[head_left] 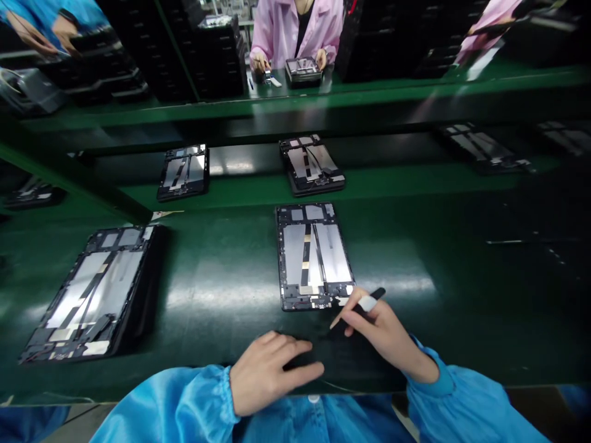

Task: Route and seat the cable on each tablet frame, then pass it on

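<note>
My right hand (376,326) is closed around a thin pen-like tool (368,303) with a black end, a white band and a light tip that points down at the bench; its exact kind is unclear. Just beyond that hand lies an opened tablet (339,252), its inner side up, showing silver plates, dark flat cables and a small board along the near edge. The fingers rest close to its near right corner. My left hand (274,372) lies flat near the bench's front edge, fingers stretched out, holding nothing, below the tablet.
At the left stands a stack of opened tablets (124,264) beside a green post (92,178). Further opened tablets (184,172) lie along a lower strip behind the green bench (217,264). Across, a person in pink (295,31) handles another device, between tall black stacks (217,55).
</note>
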Demonstrator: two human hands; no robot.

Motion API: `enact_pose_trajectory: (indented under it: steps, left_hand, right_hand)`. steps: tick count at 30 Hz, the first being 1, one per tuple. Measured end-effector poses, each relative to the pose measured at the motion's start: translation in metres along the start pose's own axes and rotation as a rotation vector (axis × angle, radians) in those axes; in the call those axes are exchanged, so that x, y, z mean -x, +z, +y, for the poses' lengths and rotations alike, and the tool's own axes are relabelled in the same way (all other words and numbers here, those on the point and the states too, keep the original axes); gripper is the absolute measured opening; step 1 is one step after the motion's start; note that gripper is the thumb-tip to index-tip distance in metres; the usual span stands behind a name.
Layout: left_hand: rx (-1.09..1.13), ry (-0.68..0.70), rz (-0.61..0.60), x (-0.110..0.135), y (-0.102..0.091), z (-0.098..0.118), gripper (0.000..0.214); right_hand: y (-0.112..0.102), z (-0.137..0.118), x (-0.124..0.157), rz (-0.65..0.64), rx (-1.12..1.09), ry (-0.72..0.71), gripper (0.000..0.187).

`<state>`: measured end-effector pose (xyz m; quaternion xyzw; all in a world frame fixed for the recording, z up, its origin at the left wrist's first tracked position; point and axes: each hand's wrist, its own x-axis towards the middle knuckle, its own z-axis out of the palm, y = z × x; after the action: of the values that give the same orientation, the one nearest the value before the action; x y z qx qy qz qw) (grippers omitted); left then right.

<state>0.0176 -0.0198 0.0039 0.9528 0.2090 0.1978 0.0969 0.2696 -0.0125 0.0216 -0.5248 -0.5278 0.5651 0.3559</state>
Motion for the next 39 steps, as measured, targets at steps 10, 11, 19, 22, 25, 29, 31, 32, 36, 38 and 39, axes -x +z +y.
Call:
enact_pose_trajectory:
  steps: [10, 11, 19, 22, 25, 29, 31, 32, 36, 38, 39]
  left_hand:
    - [-0.148, -0.15, 0.186, -0.002, -0.004, -0.046, 0.018]
    - [-0.147, -0.152, 0.191, -0.001, -0.002, -0.046, 0.018]
    - [-0.124, -0.145, 0.199, -0.003, -0.004, -0.045, 0.017]
    - [-0.129, -0.142, 0.194, -0.003, -0.004, -0.045, 0.018]
    - [-0.135, -0.149, 0.183, -0.002, -0.003, -0.045, 0.019]
    - [-0.128, -0.15, 0.178, -0.001, -0.002, -0.044, 0.019]
    - [-0.129, -0.151, 0.174, 0.0, -0.002, -0.045, 0.019]
    - [-0.134, -0.152, 0.173, 0.0, -0.002, -0.045, 0.02]
    - [-0.218, -0.127, 0.149, 0.001, -0.004, -0.044, 0.028]
    - [-0.283, -0.104, 0.114, 0.002, -0.005, -0.042, 0.033]
    - [-0.31, -0.098, 0.097, 0.001, -0.006, -0.042, 0.035]
  right_hand:
    - [0.019, -0.023, -0.075, -0.159, 0.019, 0.122, 0.023]
    - [0.02, -0.022, -0.076, -0.16, 0.021, 0.129, 0.023]
    - [0.02, -0.019, -0.076, -0.161, 0.031, 0.15, 0.025]
    - [0.02, -0.02, -0.075, -0.157, 0.047, 0.146, 0.025]
    - [0.022, -0.02, -0.075, -0.144, 0.063, 0.149, 0.023]
    - [0.022, -0.019, -0.075, -0.141, 0.08, 0.143, 0.022]
    - [0.022, -0.019, -0.074, -0.145, 0.083, 0.141, 0.023]
    - [0.022, -0.018, -0.074, -0.147, 0.084, 0.14, 0.023]
    - [0.022, -0.019, -0.075, -0.15, 0.089, 0.14, 0.023]
    - [0.022, -0.019, -0.075, -0.147, 0.093, 0.142, 0.022]
    - [0.022, -0.019, -0.075, -0.148, 0.094, 0.141, 0.021]
